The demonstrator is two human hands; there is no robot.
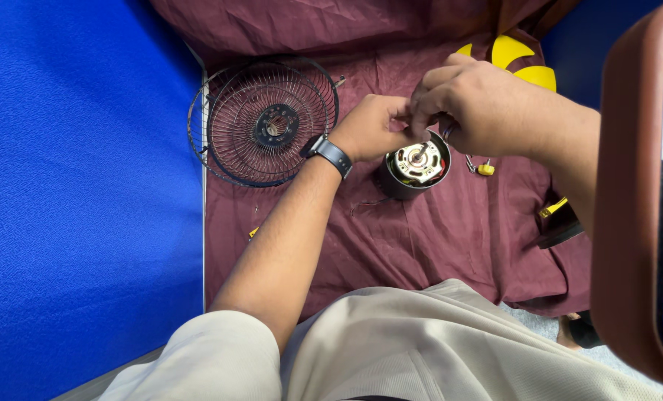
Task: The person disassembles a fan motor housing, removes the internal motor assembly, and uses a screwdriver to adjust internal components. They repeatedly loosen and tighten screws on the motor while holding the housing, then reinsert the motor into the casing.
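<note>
**Fan parts on maroon cloth, both hands at the motor**

- Left hand (368,126): wears a dark wristwatch (330,154); fingers curled, tips pressed together in a pinch just above the motor. What they pinch is too small to tell, possibly a thin wire.
- Right hand (476,104): arched over the motor's far edge, fingertips closed and meeting those of the left hand; the thing pinched is hidden.
- Motor (415,167): round dark housing, open side up, pale windings and a shaft in the middle; sits on the cloth directly below both hands.
- Cloth (435,238): maroon, spread over a blue floor mat (79,208).
- Grille (261,122): round wire fan guards, dark hub, lying flat to the left of the motor, apart from it.
- Blade (521,59): yellow fan blades, partly hidden behind the right hand.
- Yellow plug piece (484,169): small, just right of the motor.
- Dark tool with yellow part (558,223): at the cloth's right edge.
</note>
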